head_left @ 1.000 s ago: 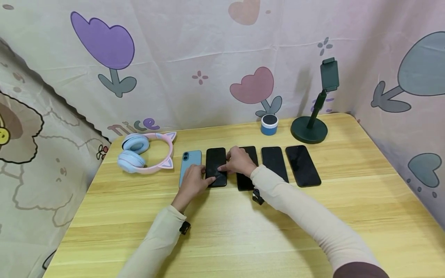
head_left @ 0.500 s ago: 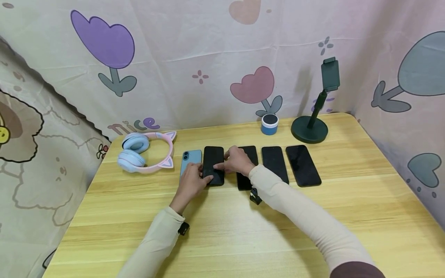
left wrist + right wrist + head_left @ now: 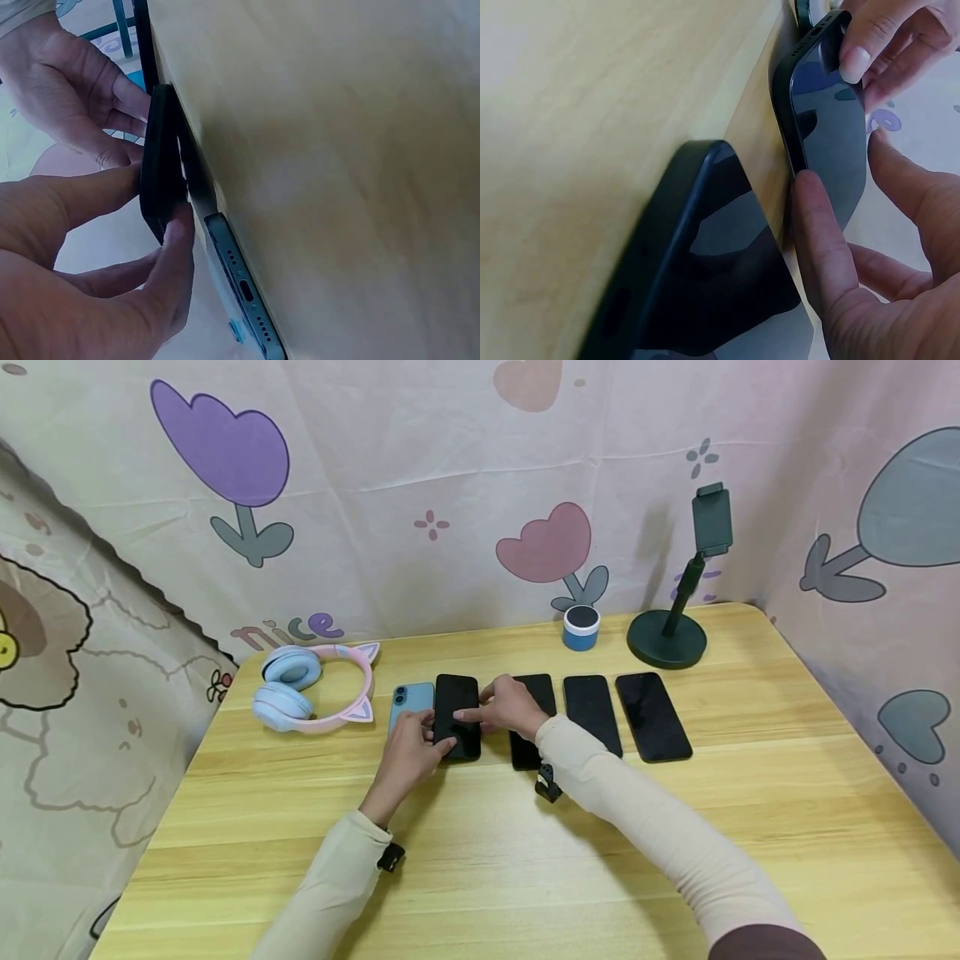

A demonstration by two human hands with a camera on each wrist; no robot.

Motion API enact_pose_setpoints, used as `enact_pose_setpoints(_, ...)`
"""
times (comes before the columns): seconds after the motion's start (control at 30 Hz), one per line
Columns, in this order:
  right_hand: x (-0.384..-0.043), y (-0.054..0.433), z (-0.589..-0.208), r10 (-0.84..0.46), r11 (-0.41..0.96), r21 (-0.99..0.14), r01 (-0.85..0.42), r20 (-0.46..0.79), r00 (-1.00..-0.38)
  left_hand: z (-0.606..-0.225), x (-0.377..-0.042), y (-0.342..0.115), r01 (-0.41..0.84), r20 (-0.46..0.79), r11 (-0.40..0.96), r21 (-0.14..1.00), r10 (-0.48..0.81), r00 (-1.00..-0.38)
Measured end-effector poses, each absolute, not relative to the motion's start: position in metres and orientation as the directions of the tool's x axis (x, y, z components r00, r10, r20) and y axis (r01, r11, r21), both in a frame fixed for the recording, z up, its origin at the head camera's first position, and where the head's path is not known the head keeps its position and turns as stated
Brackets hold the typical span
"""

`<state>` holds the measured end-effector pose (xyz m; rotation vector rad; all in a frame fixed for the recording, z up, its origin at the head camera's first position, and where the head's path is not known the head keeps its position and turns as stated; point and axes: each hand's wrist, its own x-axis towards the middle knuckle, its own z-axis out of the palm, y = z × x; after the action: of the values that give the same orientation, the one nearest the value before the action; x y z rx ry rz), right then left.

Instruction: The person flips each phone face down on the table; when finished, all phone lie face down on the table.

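A black smartphone (image 3: 456,692) is between my two hands, screen up. My left hand (image 3: 407,752) pinches its left edge, thumb over the screen and fingers underneath. My right hand (image 3: 513,706) holds the opposite edge, its thumb above the screen. In the left wrist view the held smartphone (image 3: 156,161) is tilted, with a dark gap between it and the tabletop. Directly left lies a light blue smartphone (image 3: 414,696), back up with its camera showing, partly hidden by my left hand. Another black smartphone (image 3: 540,691) lies partly beneath my right hand.
Two more black phones, one (image 3: 592,714) closer and one (image 3: 654,718) farther out, lie at the right of the row. Cat-ear headphones (image 3: 281,706) rest at the left. Behind stand a blue-and-white round jar (image 3: 581,628) and a dark green phone stand (image 3: 667,639).
Both hands have shifted the black smartphone slightly left and back, closer to the light blue one, which it now overlaps a little in the head view. The other phones have stayed put.
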<state>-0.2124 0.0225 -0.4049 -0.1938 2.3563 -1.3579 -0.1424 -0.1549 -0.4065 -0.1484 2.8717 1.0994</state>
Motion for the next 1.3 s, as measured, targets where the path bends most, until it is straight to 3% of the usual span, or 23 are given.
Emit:
enact_pose_setpoints(0.73,-0.209,0.022,-0.407,-0.361,0.455,-0.887,0.084,-0.270,-0.893,-0.403,-0.140,-0.165,-0.109,-0.094,0.599,0.793,-0.057,-0.994)
enact_pose_setpoints(1.3,-0.208,0.022,-0.408,-0.375,0.354,-0.916,0.189,-0.324,-0.868,-0.398,-0.139,-0.164,-0.114,-0.123,0.391,0.913,-0.003,-0.992)
